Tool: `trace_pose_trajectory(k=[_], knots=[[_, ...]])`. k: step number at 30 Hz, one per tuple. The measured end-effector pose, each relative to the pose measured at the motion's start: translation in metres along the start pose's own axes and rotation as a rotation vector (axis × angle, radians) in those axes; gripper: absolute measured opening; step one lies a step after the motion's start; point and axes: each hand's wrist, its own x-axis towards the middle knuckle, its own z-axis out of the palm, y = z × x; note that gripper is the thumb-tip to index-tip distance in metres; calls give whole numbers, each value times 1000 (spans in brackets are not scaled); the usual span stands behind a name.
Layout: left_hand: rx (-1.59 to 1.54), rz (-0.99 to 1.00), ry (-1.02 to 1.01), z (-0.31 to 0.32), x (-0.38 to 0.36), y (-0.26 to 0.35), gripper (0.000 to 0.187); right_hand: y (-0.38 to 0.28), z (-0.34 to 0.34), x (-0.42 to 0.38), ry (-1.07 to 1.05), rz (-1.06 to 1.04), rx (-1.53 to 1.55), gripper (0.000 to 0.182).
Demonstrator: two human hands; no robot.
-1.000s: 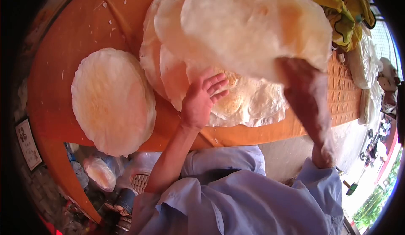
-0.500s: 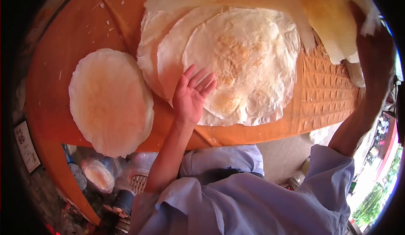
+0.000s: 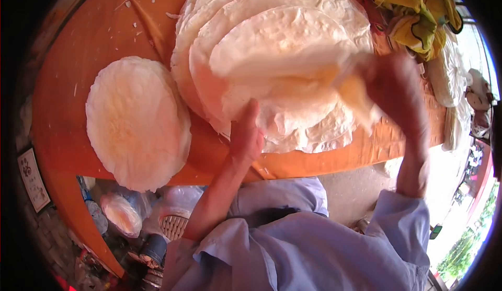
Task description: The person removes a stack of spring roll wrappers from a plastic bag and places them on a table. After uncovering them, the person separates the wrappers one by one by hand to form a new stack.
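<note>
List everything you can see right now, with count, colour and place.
flatbread stack: one, pale cream, left on table
spread flatbreads: several overlapping, white with brown spots, table centre
lifted flatbread: one, white, held above the spread ones
table: one, orange
yellow cloth: one, far right edge of table
bagged flatbreads: one bag, under the table, left
shirt: light blue, bottom
left hand: at near edge of spread flatbreads
right hand: grips lifted flatbread's right edge

Both hands raised, fingers seemingly pinching
</note>
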Motion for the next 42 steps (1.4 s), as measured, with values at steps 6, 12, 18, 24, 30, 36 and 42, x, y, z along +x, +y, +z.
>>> trace_pose_trajectory(k=[6, 12, 18, 24, 30, 36, 42], knots=[[-19, -159, -10, -6, -13, -4, 38, 93, -85, -2, 392, 327, 209, 29], [32, -216, -61, 8, -40, -21, 38, -51, -14, -6, 98, -86, 315, 26], [-19, -171, -196, -13, -48, -24, 34, -90, 111, -33, -87, -106, 436, 6], [-113, -96, -130, -46, -51, -26, 41, -97, 108, -59, -162, -144, 274, 7], [-139, -74, -219, -37, -62, -9, 38, -109, 113, -69, -47, -141, 451, 27], [-236, 16, -195, -18, -70, 9, 34, -119, 113, -76, 106, -143, 468, 30], [248, -20, -187, -23, -63, 24, 43, -40, 37, -17, -46, 158, 385, 17]])
